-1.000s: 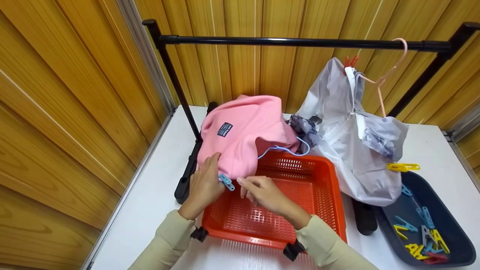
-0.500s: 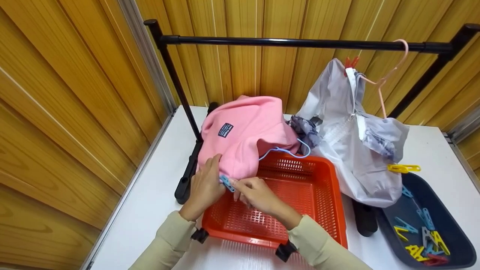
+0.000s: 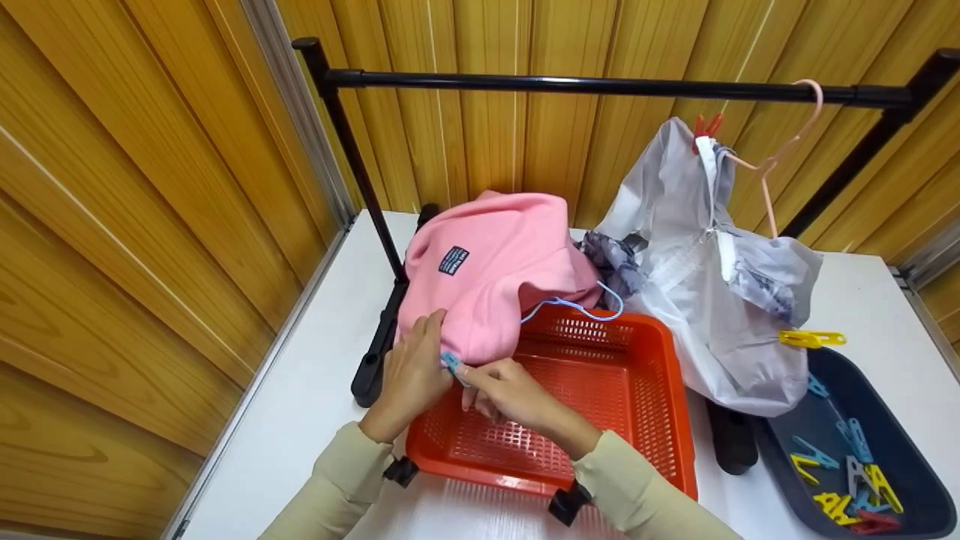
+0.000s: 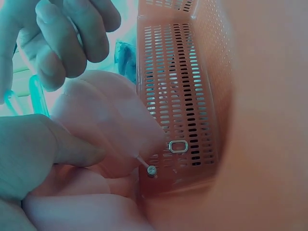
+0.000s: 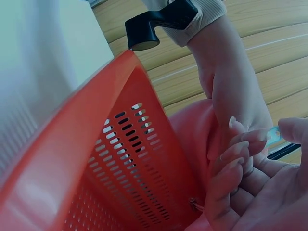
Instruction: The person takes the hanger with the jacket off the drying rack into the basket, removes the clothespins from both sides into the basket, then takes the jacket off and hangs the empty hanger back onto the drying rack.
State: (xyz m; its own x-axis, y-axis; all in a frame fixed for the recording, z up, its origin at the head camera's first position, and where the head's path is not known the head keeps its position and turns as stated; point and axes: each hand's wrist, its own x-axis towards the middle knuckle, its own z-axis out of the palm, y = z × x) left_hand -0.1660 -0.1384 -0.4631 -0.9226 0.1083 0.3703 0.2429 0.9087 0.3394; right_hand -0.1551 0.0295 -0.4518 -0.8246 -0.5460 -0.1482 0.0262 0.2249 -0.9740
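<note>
A pink sweatshirt [image 3: 499,232] with a dark label [image 3: 454,260] hangs over the near-left part of a red basket [image 3: 667,420]. My left hand [image 3: 415,375] grips its lower edge; in the left wrist view the thumb presses on the pink cloth [image 4: 110,115]. At that edge sits a light-blue clothespin [image 3: 451,361]. My right hand [image 3: 517,394] pinches the clothespin's near end between thumb and index finger, with the other fingers curled beneath. In the right wrist view the clothespin [image 5: 274,136] shows between thumb and fingertip. A blue hanger hook [image 3: 574,304] sticks out of the sweatshirt.
A black rack bar [image 3: 570,84] spans the back. From it a pink hanger [image 3: 810,112] carries a grey-white garment [image 3: 675,247] with red [image 3: 705,129] and yellow [image 3: 812,339] clothespins. A dark tray [image 3: 919,465] of several clothespins lies at right.
My right hand has moved left onto the clothespin's near end and now pinches it. My left hand keeps its grip on the sweatshirt edge.
</note>
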